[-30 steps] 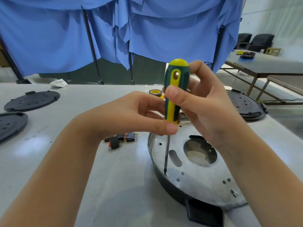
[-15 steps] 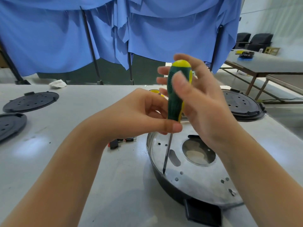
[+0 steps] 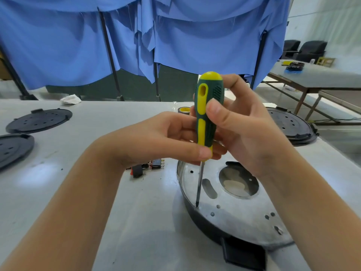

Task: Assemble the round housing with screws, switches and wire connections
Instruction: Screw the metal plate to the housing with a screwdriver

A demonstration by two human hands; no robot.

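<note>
The round housing [image 3: 230, 216], a black shell with a silver metal plate inside, lies on the table at lower right. A green and yellow screwdriver [image 3: 208, 114] stands nearly upright, its tip on the plate's left rim. My right hand [image 3: 242, 126] grips the upper handle, thumb across the front. My left hand [image 3: 162, 141] pinches the lower end of the handle between thumb and fingers. Several small black and red switches [image 3: 145, 167] lie on the table just left of the housing.
Two black round covers [image 3: 39, 120] [image 3: 13, 147] lie at the far left, another black housing [image 3: 291, 126] at the right. A yellow tape roll [image 3: 183, 110] sits behind my hands. Blue cloth hangs behind the table; another table stands at the far right.
My right hand has re-gripped the handle: its fingers were spread around the top half a second ago and now wrap it again. The handle has turned, showing its yellow stripe. Left hand stays.
</note>
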